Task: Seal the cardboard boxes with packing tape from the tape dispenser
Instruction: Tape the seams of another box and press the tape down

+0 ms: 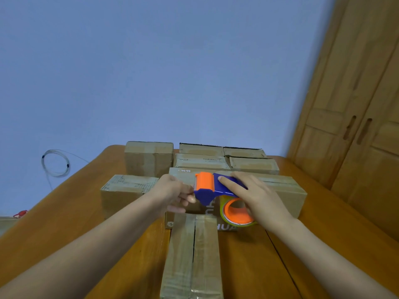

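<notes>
Nearest, a long taped box lies at the desk's near edge; right hand grips the tape dispenser, left hand pinches its tape end.

Near box: I see its near end cut off by the bottom edge.
Tape roll: my right hand hides its far side.
Box print: partly covered, unreadable.
Red object: too small to tell.
</notes>
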Action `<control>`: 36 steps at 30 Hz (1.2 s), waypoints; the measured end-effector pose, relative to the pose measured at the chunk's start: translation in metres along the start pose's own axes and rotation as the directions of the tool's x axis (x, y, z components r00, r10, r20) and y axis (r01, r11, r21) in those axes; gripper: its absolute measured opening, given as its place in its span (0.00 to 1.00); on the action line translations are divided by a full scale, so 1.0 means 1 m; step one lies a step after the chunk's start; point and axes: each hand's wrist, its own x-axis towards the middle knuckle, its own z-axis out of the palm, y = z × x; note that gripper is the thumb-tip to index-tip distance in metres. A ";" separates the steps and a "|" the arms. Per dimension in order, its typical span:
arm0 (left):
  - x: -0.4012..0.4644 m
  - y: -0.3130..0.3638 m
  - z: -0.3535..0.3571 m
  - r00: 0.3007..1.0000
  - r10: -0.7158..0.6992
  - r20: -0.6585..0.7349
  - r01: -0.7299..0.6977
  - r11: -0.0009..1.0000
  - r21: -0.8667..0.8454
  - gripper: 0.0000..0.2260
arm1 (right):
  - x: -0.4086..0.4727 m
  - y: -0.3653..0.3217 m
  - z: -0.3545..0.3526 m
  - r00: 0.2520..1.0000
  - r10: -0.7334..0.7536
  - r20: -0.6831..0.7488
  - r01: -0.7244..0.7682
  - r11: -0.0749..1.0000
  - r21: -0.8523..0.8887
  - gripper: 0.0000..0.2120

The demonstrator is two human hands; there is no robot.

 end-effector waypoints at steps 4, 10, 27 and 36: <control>0.002 -0.002 -0.001 1.000 -0.007 0.026 0.007 1.000 -0.001 0.05 | 0.000 0.003 0.001 1.000 -0.020 0.017 0.020 1.000 -0.002 0.47; 0.001 -0.005 -0.006 0.998 0.003 0.062 -0.002 1.000 -0.025 0.05 | 0.000 0.005 -0.004 0.999 -0.049 0.018 0.049 0.999 -0.012 0.47; 0.008 -0.034 -0.066 0.998 0.058 0.037 -0.060 0.998 0.031 0.08 | -0.033 0.036 -0.022 0.994 -0.030 0.108 0.045 0.989 -0.140 0.53; 0.015 -0.049 -0.050 0.998 0.059 0.015 -0.060 0.998 0.031 0.11 | -0.042 0.043 -0.020 0.976 -0.029 0.214 0.059 0.989 -0.133 0.54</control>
